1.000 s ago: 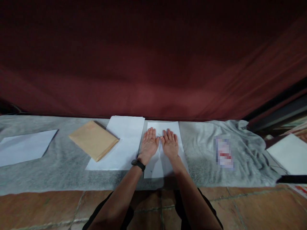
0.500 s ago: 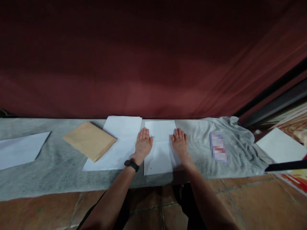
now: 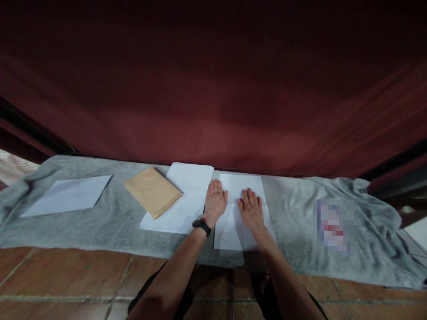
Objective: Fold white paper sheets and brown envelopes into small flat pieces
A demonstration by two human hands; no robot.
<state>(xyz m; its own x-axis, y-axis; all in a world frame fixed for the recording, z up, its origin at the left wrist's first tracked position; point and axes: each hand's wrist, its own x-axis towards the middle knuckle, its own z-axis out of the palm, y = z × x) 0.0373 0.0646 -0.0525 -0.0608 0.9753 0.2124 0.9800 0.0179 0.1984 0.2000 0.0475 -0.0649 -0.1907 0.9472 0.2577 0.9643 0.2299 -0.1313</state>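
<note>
A white sheet of paper point(image 3: 240, 186) with a faint crease across it lies in front of me on a grey cloth. My left hand point(image 3: 216, 200) rests flat along its left edge, fingers stretched and held together, a dark watch on the wrist. On the sheet's right half lies my right hand point(image 3: 251, 208), palm down with its fingers slightly spread. Just left of my left hand is a stack of white paper point(image 3: 187, 191). A brown envelope point(image 3: 151, 191) lies at a slant, partly over that stack.
Farther left another white sheet point(image 3: 70, 194) lies on the grey cloth point(image 3: 120, 233). A blurred-out item point(image 3: 333, 226) sits on the right part of the cloth, which is wrinkled there. A dark red curtain-like surface point(image 3: 213, 111) rises behind. Brown tiles point(image 3: 76, 275) cover the floor.
The camera view has turned left, so everything sits farther right in the picture. My right hand has shifted inward from the sheet's right edge onto the paper. My left hand stays at the left edge.
</note>
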